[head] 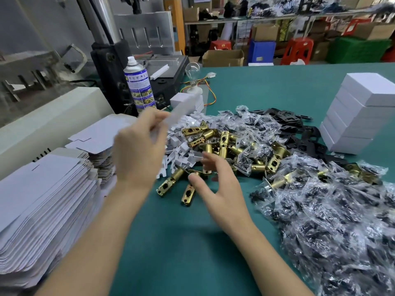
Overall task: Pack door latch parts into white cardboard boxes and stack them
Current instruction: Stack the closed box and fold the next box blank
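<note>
My left hand [139, 150] is raised over the table and grips a flat white cardboard box blank [119, 131], blurred by motion. My right hand [215, 182] hovers with spread fingers just above the near edge of a pile of brass door latches [215, 144]; it holds nothing. Small white cardboard inserts [181, 146] lie heaped left of the latches. Black strike plates [299, 133] and clear bags of black screws [331, 210] spread to the right. A stack of closed white boxes [359, 112] stands at the far right.
Tall piles of flat box blanks [42, 199] fill the left edge of the green table [192, 242]. A spray can [140, 84], a light bulb on a white base [193, 79] and a machine [111, 50] stand at the back left. Two white boxes [188, 101] sit beside the bulb.
</note>
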Available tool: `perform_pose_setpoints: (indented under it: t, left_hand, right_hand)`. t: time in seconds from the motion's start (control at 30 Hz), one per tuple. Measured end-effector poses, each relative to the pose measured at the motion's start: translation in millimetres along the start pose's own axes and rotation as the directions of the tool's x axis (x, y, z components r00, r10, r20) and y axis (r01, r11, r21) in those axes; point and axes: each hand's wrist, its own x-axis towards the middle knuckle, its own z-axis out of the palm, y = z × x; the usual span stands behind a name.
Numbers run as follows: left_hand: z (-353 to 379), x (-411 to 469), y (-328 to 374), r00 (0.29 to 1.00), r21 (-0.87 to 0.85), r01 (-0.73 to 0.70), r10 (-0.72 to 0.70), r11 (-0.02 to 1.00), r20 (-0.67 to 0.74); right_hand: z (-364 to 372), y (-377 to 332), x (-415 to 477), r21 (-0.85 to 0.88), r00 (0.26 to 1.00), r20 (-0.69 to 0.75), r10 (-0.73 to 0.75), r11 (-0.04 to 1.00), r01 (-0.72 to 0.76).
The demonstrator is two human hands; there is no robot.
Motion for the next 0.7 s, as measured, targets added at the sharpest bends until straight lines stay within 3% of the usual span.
perform_pose_setpoints:
  t: [0.13, 0.2, 0.3, 0.43, 0.53, 0.7]
  left_hand:
    - [21, -53, 46, 0.969, -0.431, 0.104, 0.007, 0.896, 0.248]
    - [30, -72, 50, 0.939, -0.458, 0.133, 0.036, 0.879, 0.342]
    - [35, -80, 42, 0.924, -0.507, 0.126, 0.085, 0.853, 0.372]
    - [28, -79, 22, 0.867, -0.546, 0.014, 0.261, 0.838, 0.423]
    - [28, -81, 13, 0.923, -0.449, -0.029, 0.196, 0.893, 0.331]
    - [31, -85, 7, 0.959, -0.314, -0.013, 0.100, 0.949, 0.265]
  right_hand:
    - [-4, -8, 1, 0.514, 0.993, 0.024, 0.117, 0.851, -0.113]
    - [-7, -8, 0, 0.591, 0.990, 0.036, 0.139, 0.796, -0.133]
    - [-11, -7, 0, 0.680, 0.978, 0.079, 0.191, 0.708, -0.193]
    - [-22, -6, 0, 0.718, 0.945, 0.232, 0.229, 0.615, -0.325]
    - [-28, -6, -1, 0.675, 0.887, 0.423, 0.187, 0.588, -0.446]
    - [-32, -3, -1, 0.569, 0.793, 0.572, 0.210, 0.596, -0.567]
